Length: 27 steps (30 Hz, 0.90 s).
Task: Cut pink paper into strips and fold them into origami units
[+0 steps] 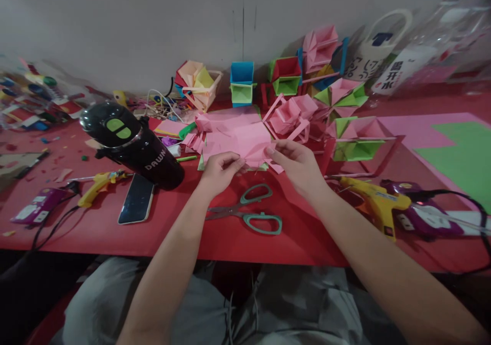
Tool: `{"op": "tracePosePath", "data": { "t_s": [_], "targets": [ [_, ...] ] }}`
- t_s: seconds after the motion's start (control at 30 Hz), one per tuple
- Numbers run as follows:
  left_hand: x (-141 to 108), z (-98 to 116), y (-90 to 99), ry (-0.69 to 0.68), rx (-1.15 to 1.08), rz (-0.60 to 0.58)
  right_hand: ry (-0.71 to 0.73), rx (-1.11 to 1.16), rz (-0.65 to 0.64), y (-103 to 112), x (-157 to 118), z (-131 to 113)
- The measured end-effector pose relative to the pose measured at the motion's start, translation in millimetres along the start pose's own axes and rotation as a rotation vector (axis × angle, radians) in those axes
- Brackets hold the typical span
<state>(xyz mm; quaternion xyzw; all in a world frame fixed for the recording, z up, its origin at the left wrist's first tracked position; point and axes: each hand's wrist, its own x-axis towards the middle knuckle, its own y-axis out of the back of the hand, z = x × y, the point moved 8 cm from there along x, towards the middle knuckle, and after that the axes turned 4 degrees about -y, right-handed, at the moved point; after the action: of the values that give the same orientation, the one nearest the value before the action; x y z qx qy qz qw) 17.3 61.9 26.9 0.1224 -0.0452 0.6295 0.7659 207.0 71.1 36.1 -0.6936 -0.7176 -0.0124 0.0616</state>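
Observation:
A sheet of pink paper (251, 139) is held up between my two hands over a stack of pink sheets. My left hand (223, 171) pinches its lower left edge with thumb and fingers. At its right side my right hand (293, 162) grips the paper between thumb and forefinger. Below my hands, green-handled scissors (245, 212) lie on the red table (230, 245). Folded pink paper pieces (289, 115) stand just beyond the right hand.
A black bottle (134, 148), a phone (136, 199) and a yellow glue gun (95, 186) are on the left. Another yellow glue gun (378, 201) lies right, beside my forearm. Folded paper boxes (242, 81) line the wall. Plastic bottles (422, 48) stand at back right.

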Motion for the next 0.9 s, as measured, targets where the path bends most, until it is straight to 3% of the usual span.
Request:
{"op": "tracePosePath", "data": {
  "t_s": [0.23,0.4,0.9],
  "targets": [
    [-6,-3,-12.7,0.097,0.035,-0.168,0.039,-0.072,-0.003,1,-3,-10],
    [-7,1,-9.4,0.096,-0.049,-0.119,0.051,-0.152,-0.078,-8,-6,-13],
    [-3,0,-11.7,0.055,-0.153,-0.07,0.105,-0.2,-0.07,-14,-8,-19]
  ]
}}
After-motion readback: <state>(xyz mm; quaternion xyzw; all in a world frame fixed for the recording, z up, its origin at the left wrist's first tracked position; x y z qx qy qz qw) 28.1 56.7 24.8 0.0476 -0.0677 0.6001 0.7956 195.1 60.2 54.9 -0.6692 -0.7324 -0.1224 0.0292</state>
